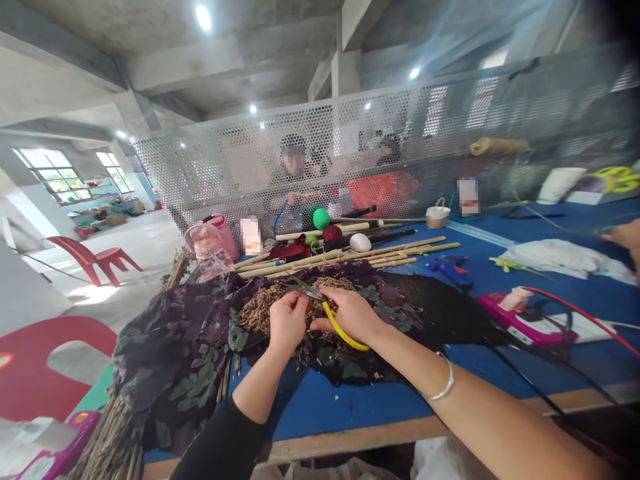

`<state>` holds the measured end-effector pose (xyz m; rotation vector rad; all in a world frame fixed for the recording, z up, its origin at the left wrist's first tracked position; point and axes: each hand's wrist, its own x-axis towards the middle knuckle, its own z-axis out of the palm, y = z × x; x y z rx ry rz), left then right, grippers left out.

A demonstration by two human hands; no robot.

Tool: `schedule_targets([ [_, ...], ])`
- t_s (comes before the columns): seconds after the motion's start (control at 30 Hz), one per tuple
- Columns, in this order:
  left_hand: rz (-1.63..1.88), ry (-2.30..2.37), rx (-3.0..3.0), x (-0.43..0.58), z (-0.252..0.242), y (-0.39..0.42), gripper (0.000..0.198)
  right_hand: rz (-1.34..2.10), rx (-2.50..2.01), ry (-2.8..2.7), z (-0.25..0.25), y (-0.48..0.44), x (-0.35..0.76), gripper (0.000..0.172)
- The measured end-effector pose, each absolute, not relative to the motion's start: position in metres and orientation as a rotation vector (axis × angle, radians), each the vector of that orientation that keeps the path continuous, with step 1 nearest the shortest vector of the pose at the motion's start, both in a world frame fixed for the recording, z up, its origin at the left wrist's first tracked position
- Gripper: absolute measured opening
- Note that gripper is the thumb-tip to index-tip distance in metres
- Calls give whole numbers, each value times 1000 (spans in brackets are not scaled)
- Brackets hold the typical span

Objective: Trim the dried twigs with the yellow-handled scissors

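My right hand (pixel 353 315) is closed on a pair of scissors (pixel 336 325) with yellow handles. The dark blades point left, over a heap of dried brown plant bits (pixel 260 307). Just left of the blades, my left hand (pixel 290 321) pinches with thumb and fingers; what lies between them is too small to make out. Under the heap spreads a dark cloth with a leaf pattern (pixel 175 353), which hangs over the table's left side.
Behind the heap lie bamboo sticks (pixel 350 255), yarn balls (pixel 332 235) and a pink bag (pixel 213 243). To the right are a blue glue gun (pixel 450 270) and a magenta power strip (pixel 525 323). Another person's hand (pixel 625 237) reaches in. A perforated screen (pixel 225 167) stands behind.
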<state>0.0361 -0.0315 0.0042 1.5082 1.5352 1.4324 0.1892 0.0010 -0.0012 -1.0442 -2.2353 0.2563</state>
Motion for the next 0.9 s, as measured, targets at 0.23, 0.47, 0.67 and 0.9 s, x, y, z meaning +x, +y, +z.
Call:
schedule_targets([
  [0.23, 1412, 1605, 1573, 32, -6, -24, 26, 257, -1109, -2253, 1, -1, 189, 49],
  [0.47, 1402, 1584, 1552, 31, -9, -22, 29, 290, -1161, -2250, 1, -2, 189, 43],
  [0.67, 1447, 1569, 1522, 32, -10, -21, 31, 348, -1184, -2241, -3, 1, 190, 37],
  [0.9, 1465, 1621, 1566, 30, -6, -23, 25, 173, -1191, -2287, 1, 0, 190, 56],
])
